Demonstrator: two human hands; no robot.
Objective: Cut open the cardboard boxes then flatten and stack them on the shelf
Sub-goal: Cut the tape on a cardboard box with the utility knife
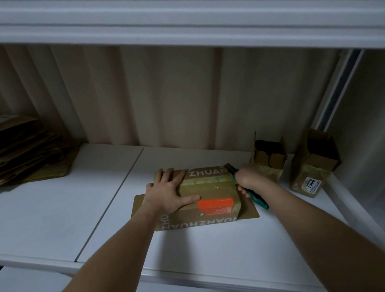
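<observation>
Left hand (pixel 171 190) flat, fingers spread, on taped brown box (pixel 209 192) with orange label; right hand (pixel 248 176) grips green cutter (pixel 256 199) at its far-right edge.

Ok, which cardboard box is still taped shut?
The flat box under the left hand, with the orange label; the two upright boxes behind stand open.

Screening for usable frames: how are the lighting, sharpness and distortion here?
Head view: dim overall, the flattened stack at far left sinks into shadow; the right hand and its green cutter are slightly motion-blurred; the box print stays readable; wide-angle bending bows the shelf edges; mild glare on the tape.
</observation>
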